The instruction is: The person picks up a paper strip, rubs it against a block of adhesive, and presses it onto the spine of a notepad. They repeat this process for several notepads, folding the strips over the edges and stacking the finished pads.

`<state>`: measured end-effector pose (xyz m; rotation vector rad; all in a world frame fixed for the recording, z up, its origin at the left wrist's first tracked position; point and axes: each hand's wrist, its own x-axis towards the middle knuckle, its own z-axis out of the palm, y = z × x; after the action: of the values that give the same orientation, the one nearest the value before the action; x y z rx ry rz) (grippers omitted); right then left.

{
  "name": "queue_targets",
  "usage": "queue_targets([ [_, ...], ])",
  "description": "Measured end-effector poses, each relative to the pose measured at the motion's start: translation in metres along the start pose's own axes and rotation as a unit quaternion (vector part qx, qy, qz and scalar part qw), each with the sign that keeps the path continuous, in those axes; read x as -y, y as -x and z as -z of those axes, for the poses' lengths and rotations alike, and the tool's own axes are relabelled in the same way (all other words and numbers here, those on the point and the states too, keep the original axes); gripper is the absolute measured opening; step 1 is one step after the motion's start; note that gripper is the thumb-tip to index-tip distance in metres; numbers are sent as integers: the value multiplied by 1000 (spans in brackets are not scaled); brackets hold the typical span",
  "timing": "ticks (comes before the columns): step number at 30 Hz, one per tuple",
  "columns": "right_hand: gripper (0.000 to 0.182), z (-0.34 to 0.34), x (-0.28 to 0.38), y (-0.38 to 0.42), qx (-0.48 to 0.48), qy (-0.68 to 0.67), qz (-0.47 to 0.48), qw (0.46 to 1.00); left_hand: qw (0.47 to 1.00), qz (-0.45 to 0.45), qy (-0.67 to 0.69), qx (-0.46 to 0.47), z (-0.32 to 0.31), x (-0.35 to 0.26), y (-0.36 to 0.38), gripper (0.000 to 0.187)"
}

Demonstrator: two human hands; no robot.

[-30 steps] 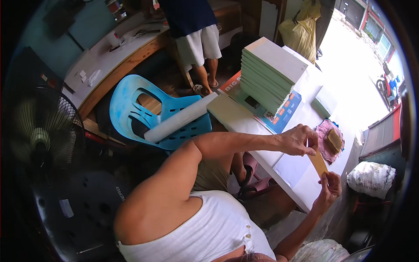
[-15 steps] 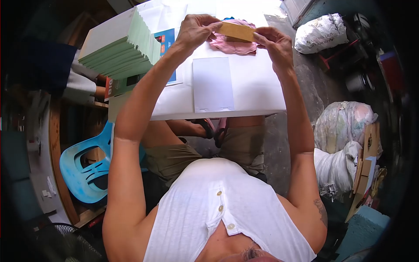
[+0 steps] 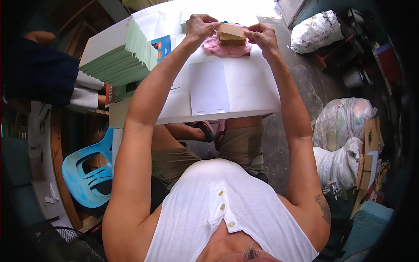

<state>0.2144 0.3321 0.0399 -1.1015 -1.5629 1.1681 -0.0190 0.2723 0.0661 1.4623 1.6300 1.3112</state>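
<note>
A small tan rectangular piece [image 3: 231,30], flat like stiff card, is stretched between my two hands near the far side of the table. My left hand [image 3: 201,27] pinches its left end with thumb and fingers closed. At the right end, the fingers of my right hand [image 3: 262,36] are closed on it. Right beneath the piece is a yellowish-brown block [image 3: 232,43], resting on a crumpled pink cloth [image 3: 218,50]. Nearer my body, a white sheet [image 3: 209,87] lies flat on the white tabletop [image 3: 251,87].
A tall stack of green-edged paper pads [image 3: 126,52] stands at the table's left, beside a blue printed sheet [image 3: 163,47]. A blue plastic chair [image 3: 89,170] is at my left, with another person [image 3: 48,74] beyond it. Sacks [image 3: 317,32] and bags [image 3: 345,124] line the right side.
Both hands have lowered the tan piece toward the block and moved slightly closer together. The piece's face now tilts differently, and more of the block shows below it.
</note>
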Motion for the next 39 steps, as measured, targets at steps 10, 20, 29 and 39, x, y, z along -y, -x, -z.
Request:
queue_targets([
  [10, 41, -2, -18, 2, -31, 28, -22, 999, 916, -250, -305, -74, -11, 13, 20, 32],
  [20, 49, 1, -30, 5, -18, -66, -16, 998, 877, -336, -334, 75, -45, 11, 34, 87],
  [29, 43, -6, -26, 11, -49, -77, -32, 995, 874, -310, -370, 51, -48, 13, 42, 84],
  [39, 43, -8, -25, 13, -59, -64, -24, 996, 848, -348, -389, 89, -38, 23, 35, 91],
])
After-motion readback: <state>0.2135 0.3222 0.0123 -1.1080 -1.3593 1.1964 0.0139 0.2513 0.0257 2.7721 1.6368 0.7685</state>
